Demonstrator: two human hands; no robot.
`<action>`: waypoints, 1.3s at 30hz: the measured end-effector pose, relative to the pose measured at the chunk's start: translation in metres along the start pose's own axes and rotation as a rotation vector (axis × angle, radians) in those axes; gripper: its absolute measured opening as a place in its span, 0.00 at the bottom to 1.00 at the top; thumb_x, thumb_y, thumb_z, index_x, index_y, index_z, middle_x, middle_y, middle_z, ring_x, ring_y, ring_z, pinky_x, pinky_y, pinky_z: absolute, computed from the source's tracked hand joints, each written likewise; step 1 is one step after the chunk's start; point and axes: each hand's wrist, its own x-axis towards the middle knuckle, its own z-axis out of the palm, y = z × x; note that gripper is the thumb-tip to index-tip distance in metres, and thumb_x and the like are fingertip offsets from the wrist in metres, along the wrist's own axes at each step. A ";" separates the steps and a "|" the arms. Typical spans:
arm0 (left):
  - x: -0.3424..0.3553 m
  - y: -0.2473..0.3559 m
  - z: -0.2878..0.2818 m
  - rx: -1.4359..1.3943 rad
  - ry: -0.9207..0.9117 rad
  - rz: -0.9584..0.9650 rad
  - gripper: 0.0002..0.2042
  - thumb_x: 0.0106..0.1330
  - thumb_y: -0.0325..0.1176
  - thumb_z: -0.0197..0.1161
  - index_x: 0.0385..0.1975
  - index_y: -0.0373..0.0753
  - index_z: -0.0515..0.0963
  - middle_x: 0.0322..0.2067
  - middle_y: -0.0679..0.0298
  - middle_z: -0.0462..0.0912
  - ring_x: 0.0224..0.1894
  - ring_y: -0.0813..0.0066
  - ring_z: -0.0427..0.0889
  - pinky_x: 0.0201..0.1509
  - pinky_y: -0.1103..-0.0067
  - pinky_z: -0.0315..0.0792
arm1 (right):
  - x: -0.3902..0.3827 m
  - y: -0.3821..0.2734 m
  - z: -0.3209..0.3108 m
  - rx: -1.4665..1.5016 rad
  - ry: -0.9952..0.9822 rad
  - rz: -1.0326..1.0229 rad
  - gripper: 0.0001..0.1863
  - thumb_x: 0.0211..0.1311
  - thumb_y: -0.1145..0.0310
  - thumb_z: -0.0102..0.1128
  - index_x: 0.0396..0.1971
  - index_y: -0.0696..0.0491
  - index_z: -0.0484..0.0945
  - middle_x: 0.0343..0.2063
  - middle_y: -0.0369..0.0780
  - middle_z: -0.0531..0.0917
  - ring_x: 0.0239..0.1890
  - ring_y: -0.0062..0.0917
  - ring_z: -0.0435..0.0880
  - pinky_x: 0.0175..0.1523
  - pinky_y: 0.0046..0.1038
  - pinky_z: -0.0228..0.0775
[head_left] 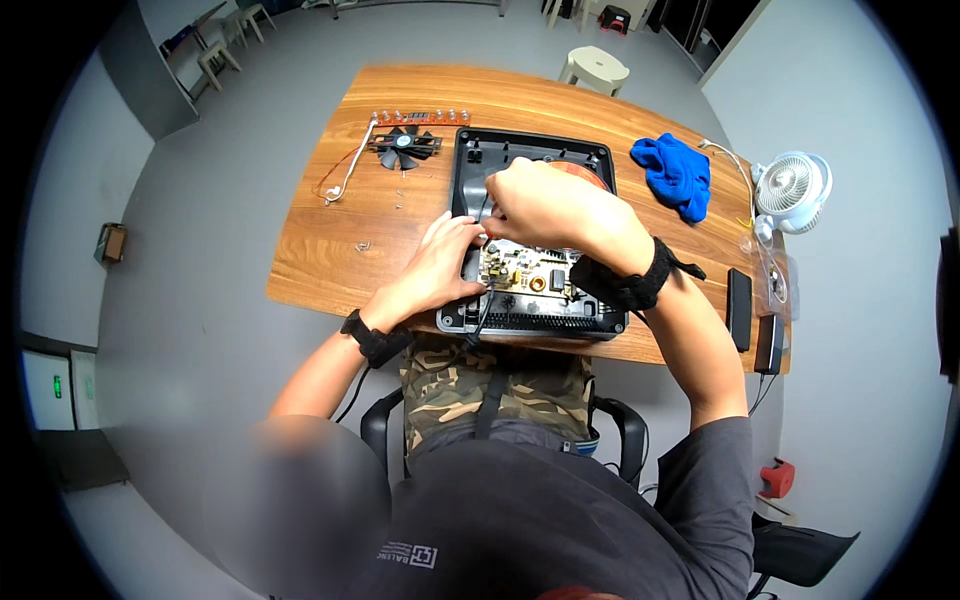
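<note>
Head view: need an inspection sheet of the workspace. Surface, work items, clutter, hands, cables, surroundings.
Surface: wood-grain table, loose screws at left.
Work items: open black housing with circuit board and a partly hidden copper-coloured coil; black cooling fan and red strip board lie outside it.
Clutter: crumpled blue cloth; small white fan at right.
Hands: left hand at the housing's left side, fingers spread; right hand curled above the housing, grip contents unclear.
Cables: black cable over the housing's near edge.
Surroundings: pale stool beyond the table.
</note>
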 end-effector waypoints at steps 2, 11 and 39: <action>0.002 -0.002 -0.005 -0.003 -0.077 -0.005 0.32 0.48 0.34 0.78 0.54 0.37 0.72 0.56 0.53 0.75 0.65 0.51 0.69 0.79 0.53 0.49 | 0.000 0.001 -0.001 -0.008 -0.023 0.015 0.18 0.59 0.61 0.66 0.27 0.65 0.83 0.23 0.57 0.84 0.31 0.50 0.87 0.40 0.42 0.82; 0.025 0.017 -0.043 -0.113 -0.056 -0.031 0.17 0.60 0.27 0.69 0.50 0.36 0.78 0.45 0.52 0.83 0.51 0.48 0.80 0.58 0.64 0.73 | -0.003 0.009 -0.012 -0.018 -0.025 0.000 0.20 0.62 0.55 0.67 0.29 0.61 0.84 0.25 0.51 0.86 0.32 0.46 0.87 0.39 0.40 0.80; 0.078 0.045 -0.037 0.101 0.016 0.128 0.14 0.65 0.26 0.67 0.50 0.39 0.79 0.46 0.58 0.80 0.41 0.54 0.85 0.45 0.67 0.80 | -0.083 0.061 0.031 0.034 0.171 0.215 0.20 0.62 0.53 0.61 0.41 0.55 0.82 0.35 0.50 0.87 0.40 0.45 0.87 0.45 0.43 0.78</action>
